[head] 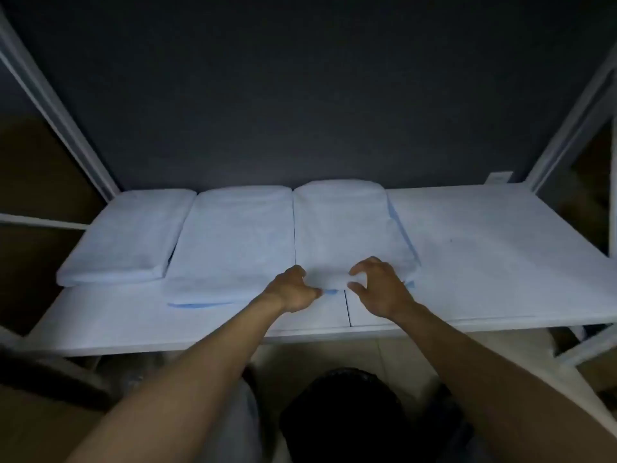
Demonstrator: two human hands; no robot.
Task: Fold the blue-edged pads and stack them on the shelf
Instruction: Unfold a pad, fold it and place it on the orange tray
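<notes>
The white shelf [484, 262] carries three folded blue-edged pad piles: left pile [127, 238] at 9 o'clock, middle pile [233, 242] beside it, and right pile [347, 228] at 12, whose 6 o'clock edge the left hand [293, 290] grips while the right hand [380, 289] curves over it, grasp unclear.

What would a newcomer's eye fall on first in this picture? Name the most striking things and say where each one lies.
Three pale folded pads lie side by side on the white shelf, covering its left and middle: the left pad, the middle pad and the rightmost pad. The left hand and the right hand meet at the rightmost pad's near edge. A dark wall fills the view behind the shelf.
</notes>
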